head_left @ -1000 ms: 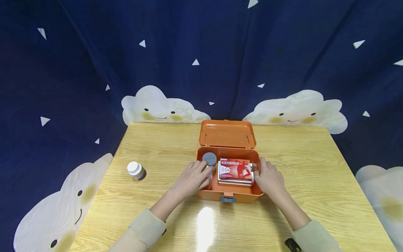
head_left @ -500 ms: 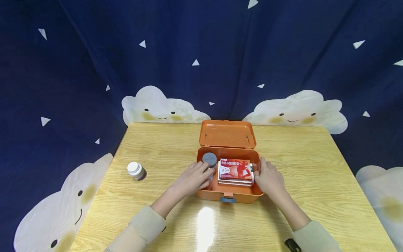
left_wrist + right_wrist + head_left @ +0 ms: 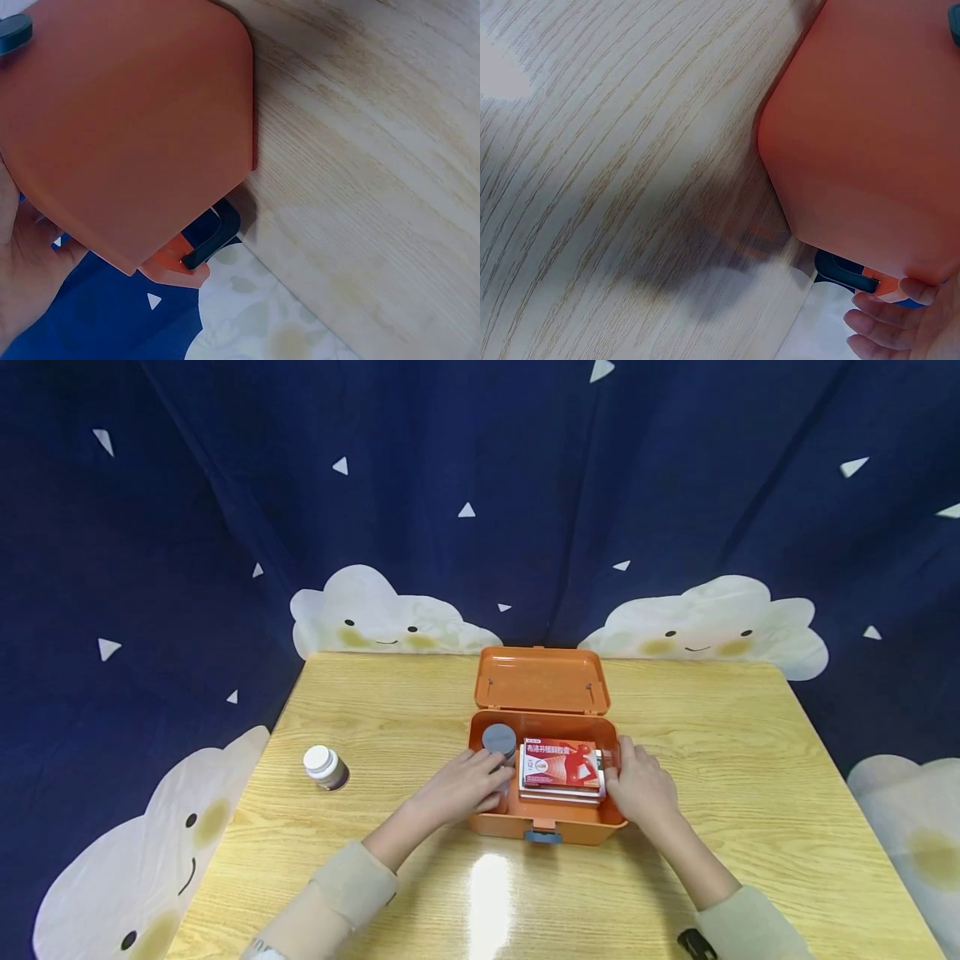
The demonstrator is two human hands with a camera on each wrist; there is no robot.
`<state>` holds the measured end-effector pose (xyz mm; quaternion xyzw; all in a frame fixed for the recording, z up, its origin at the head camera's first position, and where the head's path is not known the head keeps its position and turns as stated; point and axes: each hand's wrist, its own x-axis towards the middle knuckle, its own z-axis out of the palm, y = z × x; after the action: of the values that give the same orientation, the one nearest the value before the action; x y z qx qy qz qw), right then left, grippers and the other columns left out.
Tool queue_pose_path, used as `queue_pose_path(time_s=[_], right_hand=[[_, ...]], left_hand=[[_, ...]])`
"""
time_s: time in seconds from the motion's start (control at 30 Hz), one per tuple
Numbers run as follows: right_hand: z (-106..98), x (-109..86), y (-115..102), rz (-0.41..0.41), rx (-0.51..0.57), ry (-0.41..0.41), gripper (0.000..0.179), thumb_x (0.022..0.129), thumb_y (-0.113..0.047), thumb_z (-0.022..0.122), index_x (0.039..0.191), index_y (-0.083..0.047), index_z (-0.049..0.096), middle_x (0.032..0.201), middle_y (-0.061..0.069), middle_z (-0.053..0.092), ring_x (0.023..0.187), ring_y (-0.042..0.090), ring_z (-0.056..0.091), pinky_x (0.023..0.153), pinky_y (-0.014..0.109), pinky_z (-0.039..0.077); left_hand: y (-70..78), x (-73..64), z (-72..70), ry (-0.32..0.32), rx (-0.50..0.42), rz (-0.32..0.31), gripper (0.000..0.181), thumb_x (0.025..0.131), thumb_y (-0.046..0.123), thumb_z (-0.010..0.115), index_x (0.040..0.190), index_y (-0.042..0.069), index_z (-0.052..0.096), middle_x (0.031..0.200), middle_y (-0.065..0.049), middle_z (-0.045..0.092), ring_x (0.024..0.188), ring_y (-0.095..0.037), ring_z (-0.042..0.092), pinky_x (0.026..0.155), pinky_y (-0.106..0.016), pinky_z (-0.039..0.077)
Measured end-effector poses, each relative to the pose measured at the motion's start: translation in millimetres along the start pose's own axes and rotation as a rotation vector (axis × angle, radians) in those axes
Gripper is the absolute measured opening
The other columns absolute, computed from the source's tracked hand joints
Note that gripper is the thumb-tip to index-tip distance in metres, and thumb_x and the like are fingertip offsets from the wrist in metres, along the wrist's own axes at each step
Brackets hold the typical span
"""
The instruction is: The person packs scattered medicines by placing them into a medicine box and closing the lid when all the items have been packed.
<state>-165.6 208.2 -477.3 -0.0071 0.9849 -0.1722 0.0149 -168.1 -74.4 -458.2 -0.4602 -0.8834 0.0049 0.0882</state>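
An orange box (image 3: pixel 558 833) stands with its lid (image 3: pixel 540 681) raised at the back. My left hand (image 3: pixel 465 785) reaches over its left wall, fingers bent down around a pale, bottle-like thing (image 3: pixel 501 792) that they mostly hide. Just behind those fingertips is a grey-capped bottle (image 3: pixel 498 740). In the left wrist view, part of the left hand (image 3: pixel 30 270) shows past the box's side. My right hand (image 3: pixel 643 783) grips the right wall, thumb inside and fingers outside, seen also in the right wrist view beside a dark handle (image 3: pixel 847 274). A red-and-white medicine box (image 3: pixel 561 763) tops a stack inside.
A white-capped bottle (image 3: pixel 326 767) sits on the left of the wooden table (image 3: pixel 750 760). The box has a blue-grey front latch (image 3: pixel 542 837). Behind the table hangs a dark blue curtain (image 3: pixel 525 460) with clouds.
My left fingers have shifted slightly forward and to the right inside the box, covering the pale top that showed under them earlier. My right hand and the box have stayed put.
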Motion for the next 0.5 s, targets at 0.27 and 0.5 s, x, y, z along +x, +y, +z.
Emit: queue_pose_path(time_s=[0.27,0.5], right_hand=[[0.0,-0.1,0.2,0.002,0.001,-0.005,0.044,0.085,-0.02,0.049,0.123,0.0,0.039,0.097,0.022,0.053,0.085,0.04,0.053,0.065,0.053,0.043],[-0.2,-0.1,-0.1,0.009,0.003,-0.016,0.045,0.085,-0.02,0.049,0.124,0.0,0.038,0.099,0.023,0.053,0.086,0.04,0.053,0.065,0.053,0.043]], left_hand=[[0.0,3.6,-2.0,-0.076,0.017,0.0,0.025,0.087,0.027,0.059,0.11,0.018,0.058,0.103,0.002,0.054,0.09,-0.015,0.052,0.074,-0.029,0.044],[-0.4,7.2,-3.2,-0.148,0.027,-0.007,0.028,0.086,0.03,0.062,0.111,0.018,0.058,0.105,0.001,0.055,0.093,-0.016,0.053,0.076,-0.03,0.045]])
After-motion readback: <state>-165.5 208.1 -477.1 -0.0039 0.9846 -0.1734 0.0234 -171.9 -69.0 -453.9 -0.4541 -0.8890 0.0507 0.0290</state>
